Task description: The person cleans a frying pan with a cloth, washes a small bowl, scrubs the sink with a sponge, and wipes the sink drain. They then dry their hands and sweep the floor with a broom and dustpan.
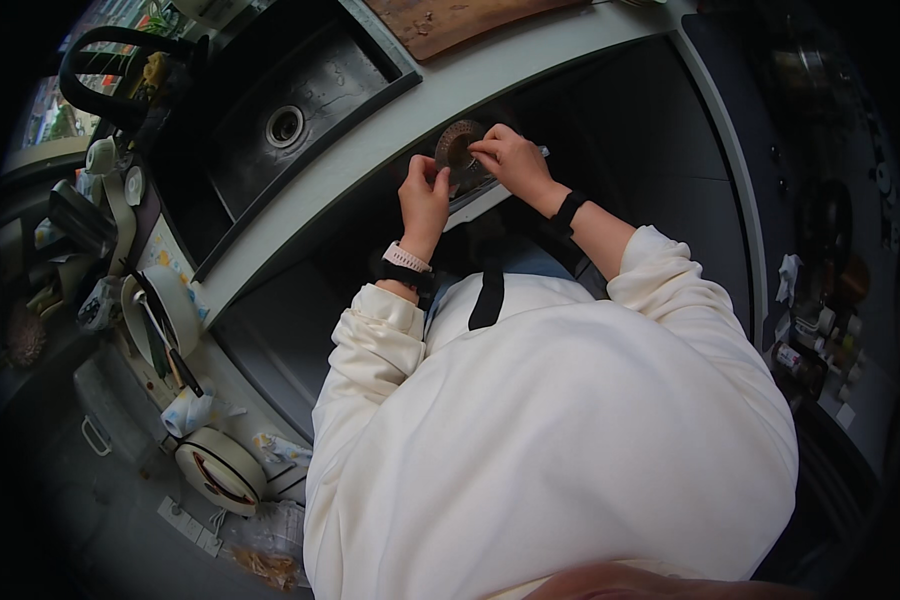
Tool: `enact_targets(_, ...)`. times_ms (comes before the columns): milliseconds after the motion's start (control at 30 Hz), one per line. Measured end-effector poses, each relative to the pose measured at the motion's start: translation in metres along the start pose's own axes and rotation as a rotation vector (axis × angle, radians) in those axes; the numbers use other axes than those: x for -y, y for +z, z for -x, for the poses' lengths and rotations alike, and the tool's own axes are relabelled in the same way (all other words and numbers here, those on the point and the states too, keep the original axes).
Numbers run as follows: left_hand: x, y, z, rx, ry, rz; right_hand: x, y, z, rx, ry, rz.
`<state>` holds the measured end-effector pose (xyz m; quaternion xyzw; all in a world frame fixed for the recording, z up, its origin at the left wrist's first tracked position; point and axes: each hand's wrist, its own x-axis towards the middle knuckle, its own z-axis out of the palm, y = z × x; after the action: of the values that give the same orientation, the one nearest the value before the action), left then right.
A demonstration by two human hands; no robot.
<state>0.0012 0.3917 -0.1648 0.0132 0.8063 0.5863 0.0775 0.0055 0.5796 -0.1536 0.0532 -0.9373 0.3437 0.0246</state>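
Note:
A round metal sink strainer basket (448, 141) with a perforated rim is tilted so that its brownish inside faces up. My left hand (425, 196) pinches the near left part of its rim between thumb and fingers. At the basket's right side is my right hand (517, 161), its fingertips drawn together over the opening. Whether those fingertips grip the basket or something small inside it is too fine to tell. Beneath both hands lies a pale edge (480, 206), partly hidden, below the counter's front.
Beyond the counter edge (300, 184) is a black sink (330, 82) with a round drain (284, 126). A wooden cutting board (465, 22) lies at the top. To the left stand a white pot (184, 315) with utensils and a cream round appliance (221, 469). A dark cooktop (810, 150) is on the right.

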Motion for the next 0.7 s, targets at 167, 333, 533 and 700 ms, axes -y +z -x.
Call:
enact_targets(167,-0.001,0.004,0.001,-0.005,0.05,-0.084,0.007,0.015,-0.002,0.002,0.125,0.129)
enact_targets(333,-0.004,0.008,0.004,-0.012,0.121,-0.184,0.009,0.023,-0.006,0.04,0.2,0.166)
enact_targets(533,-0.001,0.01,0.004,-0.024,0.133,-0.196,0.003,0.032,-0.008,0.075,0.167,0.178)
enact_targets(700,-0.005,0.008,0.004,0.0,0.088,-0.157,0.001,0.028,-0.003,0.033,0.08,0.1)
